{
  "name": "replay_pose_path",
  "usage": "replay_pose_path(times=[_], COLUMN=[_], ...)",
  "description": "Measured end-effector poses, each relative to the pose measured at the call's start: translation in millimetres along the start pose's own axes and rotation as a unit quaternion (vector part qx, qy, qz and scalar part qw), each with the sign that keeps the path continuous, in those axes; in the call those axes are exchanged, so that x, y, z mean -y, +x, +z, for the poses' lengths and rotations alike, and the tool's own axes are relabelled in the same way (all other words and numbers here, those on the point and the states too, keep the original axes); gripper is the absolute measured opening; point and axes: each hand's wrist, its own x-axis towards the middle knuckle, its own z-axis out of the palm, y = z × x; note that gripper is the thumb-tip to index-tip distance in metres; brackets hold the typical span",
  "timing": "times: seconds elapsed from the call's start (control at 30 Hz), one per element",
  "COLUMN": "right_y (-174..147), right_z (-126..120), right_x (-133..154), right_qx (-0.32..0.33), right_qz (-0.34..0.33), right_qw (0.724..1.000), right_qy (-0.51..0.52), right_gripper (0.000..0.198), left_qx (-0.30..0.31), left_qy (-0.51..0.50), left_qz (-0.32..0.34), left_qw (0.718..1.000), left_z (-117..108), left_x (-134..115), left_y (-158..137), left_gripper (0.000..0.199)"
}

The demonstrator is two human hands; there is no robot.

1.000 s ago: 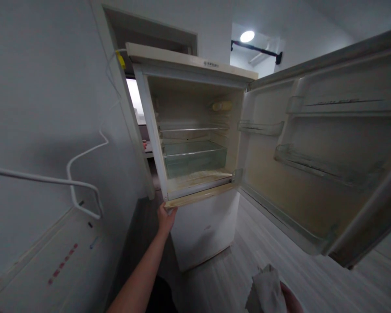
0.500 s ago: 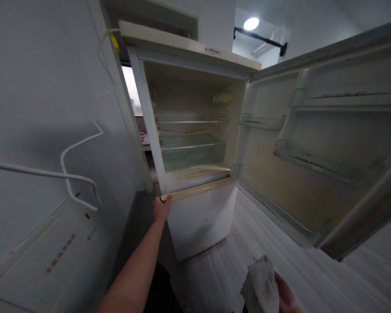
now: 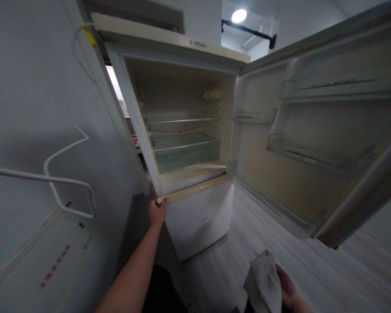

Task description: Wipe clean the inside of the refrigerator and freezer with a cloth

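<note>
My left hand (image 3: 157,211) grips the top left corner of the lower refrigerator door (image 3: 200,217), its fingers curled over the cream edge. That lower door is closed. Above it the upper compartment of the refrigerator (image 3: 176,37) is exposed, with a glass shelf (image 3: 182,120) and a clear drawer (image 3: 187,154) inside. The upper door (image 3: 254,154) is swung wide to the right and carries clear racks (image 3: 309,158). Low on the right, my right hand (image 3: 288,289) holds a crumpled grey cloth (image 3: 263,282), which hides part of the fingers.
On the left, a bent white rod (image 3: 68,180) juts out in front of the wall, near a pale panel with red marks (image 3: 54,266). A yellow tag (image 3: 89,35) hangs by the refrigerator's upper left. Grey wood-look flooring (image 3: 345,265) runs to the right.
The refrigerator and its door appear slightly farther left in view. My left hand stays on the lower door's corner. The cloth in my right hand sits a little farther right.
</note>
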Motion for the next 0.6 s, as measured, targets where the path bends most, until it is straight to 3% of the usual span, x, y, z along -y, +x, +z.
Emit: replay_pose_path(times=[0.33,0.6], right_y=[-20.5,-13.6], right_z=[29.5,29.7], right_x=[-3.1,-2.9], right_qx=[-0.052,-0.049], right_qz=[0.000,-0.007], right_qw=[0.998,0.995], right_qy=[-0.019,-0.090], right_gripper=[0.029,0.029], left_qx=[-0.006,0.003], left_qy=[-0.001,0.006], left_qz=[-0.007,0.002], left_qw=[1.000,1.000], left_z=[-0.1,-7.7], left_x=[-2.0,-7.3], left_y=[-4.5,-5.1], left_gripper=[0.035,0.031])
